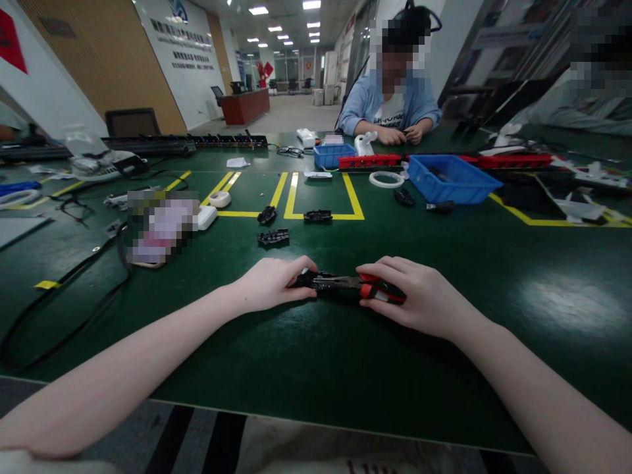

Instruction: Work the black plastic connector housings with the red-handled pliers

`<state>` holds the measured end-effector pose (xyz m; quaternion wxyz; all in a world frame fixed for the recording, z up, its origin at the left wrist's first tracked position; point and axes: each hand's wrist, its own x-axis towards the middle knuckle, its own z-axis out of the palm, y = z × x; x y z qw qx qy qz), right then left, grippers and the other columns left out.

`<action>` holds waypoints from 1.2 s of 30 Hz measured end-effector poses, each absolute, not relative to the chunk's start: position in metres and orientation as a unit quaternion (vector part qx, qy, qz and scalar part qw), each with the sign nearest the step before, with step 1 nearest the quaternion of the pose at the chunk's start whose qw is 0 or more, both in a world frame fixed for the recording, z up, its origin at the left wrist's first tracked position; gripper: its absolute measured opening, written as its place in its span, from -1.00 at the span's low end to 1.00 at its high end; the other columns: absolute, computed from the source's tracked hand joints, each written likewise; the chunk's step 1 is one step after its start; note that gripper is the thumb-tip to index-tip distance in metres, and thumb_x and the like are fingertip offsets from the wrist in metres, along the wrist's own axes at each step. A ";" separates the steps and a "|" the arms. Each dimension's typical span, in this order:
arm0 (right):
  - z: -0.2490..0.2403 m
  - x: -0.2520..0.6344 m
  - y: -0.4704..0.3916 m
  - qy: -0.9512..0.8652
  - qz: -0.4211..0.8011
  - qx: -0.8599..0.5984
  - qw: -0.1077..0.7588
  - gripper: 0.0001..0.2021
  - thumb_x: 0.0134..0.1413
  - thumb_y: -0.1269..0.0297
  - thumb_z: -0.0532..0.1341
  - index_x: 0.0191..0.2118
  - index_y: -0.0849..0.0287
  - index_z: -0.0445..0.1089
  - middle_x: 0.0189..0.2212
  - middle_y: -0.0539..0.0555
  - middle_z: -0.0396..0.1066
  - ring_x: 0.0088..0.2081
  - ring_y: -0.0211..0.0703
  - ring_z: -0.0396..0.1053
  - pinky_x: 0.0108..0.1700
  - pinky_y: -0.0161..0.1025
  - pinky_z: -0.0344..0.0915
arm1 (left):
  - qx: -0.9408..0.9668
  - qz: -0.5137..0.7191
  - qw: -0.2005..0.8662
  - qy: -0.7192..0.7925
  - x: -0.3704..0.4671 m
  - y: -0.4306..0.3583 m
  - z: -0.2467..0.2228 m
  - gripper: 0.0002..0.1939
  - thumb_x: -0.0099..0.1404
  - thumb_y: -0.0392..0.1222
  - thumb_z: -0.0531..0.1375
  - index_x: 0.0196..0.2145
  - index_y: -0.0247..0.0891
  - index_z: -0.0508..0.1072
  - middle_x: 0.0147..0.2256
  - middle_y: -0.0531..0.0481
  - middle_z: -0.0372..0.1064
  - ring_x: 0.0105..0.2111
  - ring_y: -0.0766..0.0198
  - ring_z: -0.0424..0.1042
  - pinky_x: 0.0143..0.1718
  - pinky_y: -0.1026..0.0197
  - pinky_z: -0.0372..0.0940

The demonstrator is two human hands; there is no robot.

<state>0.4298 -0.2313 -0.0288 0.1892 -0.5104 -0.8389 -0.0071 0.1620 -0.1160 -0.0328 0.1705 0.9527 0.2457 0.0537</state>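
A small black part (307,279) is pinched between the thumb and fingers of the left hand (270,283). It is met by the nose of the pliers (366,289), whose red-and-black handles are held between the thumb and fingers of the right hand (423,293); whether it is bitten cannot be told. Beyond the left fingers, three black pieces (273,237) are scattered; farther left, a phone (160,234) is laid. Well beyond the right fingers, a blue bin (461,189) is set.

Beyond the grip, left: a flat, pale-edged rectangular phone (165,227); a small, white, round roll (220,203). Beyond the grip, right: a thin white ring (386,186); a person in a light-blue shirt (390,108).
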 end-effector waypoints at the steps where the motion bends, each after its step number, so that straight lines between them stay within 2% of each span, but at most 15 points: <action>1: -0.028 0.430 -0.231 -0.835 -0.006 -0.513 0.198 -0.60 0.15 0.12 0.24 0.06 0.16 0.35 -0.13 0.14 0.44 -0.19 -0.04 0.45 -0.23 -0.13 0.40 | 0.953 0.054 0.169 0.246 0.162 -0.116 -0.033 -0.65 0.36 -0.01 0.18 0.03 -0.18 0.30 -0.49 0.15 0.25 -0.51 0.29 0.33 -0.50 0.31 0.06; 6: -0.026 0.435 -0.231 -0.813 -0.018 -0.540 0.214 -0.61 0.16 0.10 0.22 0.06 0.13 0.35 -0.10 0.16 0.45 -0.15 0.01 0.45 -0.21 -0.10 0.40 | 0.956 0.059 0.159 0.238 0.161 -0.117 -0.034 -0.63 0.37 0.02 0.17 0.04 -0.19 0.30 -0.49 0.15 0.26 -0.52 0.30 0.32 -0.49 0.31 0.06; 14: -0.033 0.436 -0.227 -0.781 -0.017 -0.595 0.190 -0.59 0.16 0.04 0.20 0.06 0.12 0.36 -0.13 0.15 0.45 -0.19 0.00 0.44 -0.27 -0.09 0.39 | 0.966 0.077 0.141 0.204 0.159 -0.117 -0.033 -0.65 0.38 0.04 0.14 0.02 -0.19 0.32 -0.50 0.14 0.27 -0.54 0.31 0.30 -0.50 0.32 0.04; 20: -0.040 0.436 -0.221 -0.780 -0.006 -0.597 0.187 -0.56 0.18 0.02 0.18 0.09 0.14 0.35 -0.09 0.18 0.44 -0.11 0.05 0.39 -0.15 0.01 0.36 | 0.981 0.080 0.109 0.136 0.159 -0.115 -0.037 -0.71 0.42 0.06 0.10 -0.14 -0.20 0.42 -0.50 0.10 0.31 -0.50 0.31 0.32 -0.46 0.31 0.03; 25: -0.039 0.438 -0.219 -0.789 -0.001 -0.584 0.191 -0.57 0.18 0.03 0.19 0.08 0.15 0.35 -0.06 0.20 0.41 -0.08 0.08 0.37 -0.11 0.06 0.35 | 0.984 0.084 0.113 0.109 0.162 -0.113 -0.037 -0.69 0.42 0.07 0.09 -0.12 -0.20 0.42 -0.44 0.08 0.37 -0.48 0.31 0.34 -0.46 0.31 0.03; 30: -0.009 0.386 -0.230 -0.815 -0.088 -0.491 0.295 -0.71 0.23 0.27 0.15 0.04 0.17 0.36 -0.07 0.22 0.41 -0.04 0.06 0.35 -0.05 0.02 0.30 | 0.981 0.073 0.135 0.116 0.169 -0.113 -0.030 -0.74 0.39 0.04 0.15 -0.13 -0.19 0.43 -0.48 0.10 0.35 -0.50 0.30 0.35 -0.49 0.30 0.05; 32: 0.002 0.348 -0.236 -0.852 -0.065 -0.424 0.300 -0.75 0.23 0.34 0.13 0.00 0.15 0.38 -0.09 0.19 0.43 -0.07 0.02 0.35 -0.06 -0.02 0.29 | 0.981 0.063 0.129 0.131 0.177 -0.116 -0.029 -0.79 0.40 -0.05 0.14 -0.20 -0.21 0.46 -0.47 0.06 0.38 -0.50 0.28 0.36 -0.51 0.29 0.06; 34: 0.007 0.309 -0.238 -0.899 -0.030 -0.336 0.281 -0.81 0.24 0.32 0.11 -0.10 0.17 0.42 -0.12 0.18 0.45 -0.08 0.01 0.34 -0.04 -0.02 0.27 | 0.983 0.052 0.127 0.126 0.190 -0.121 -0.029 -0.84 0.40 -0.11 0.14 -0.23 -0.21 0.47 -0.45 0.06 0.40 -0.50 0.29 0.38 -0.54 0.28 0.04; 36: 0.005 0.276 -0.235 -0.922 -0.039 -0.276 0.270 -0.82 0.23 0.33 0.11 -0.14 0.22 0.43 -0.13 0.19 0.45 -0.09 0.00 0.32 -0.06 -0.03 0.26 | 0.986 0.053 0.123 0.095 0.205 -0.129 -0.029 -0.83 0.39 -0.06 0.16 -0.16 -0.15 0.45 -0.43 0.09 0.42 -0.47 0.28 0.40 -0.55 0.29 0.04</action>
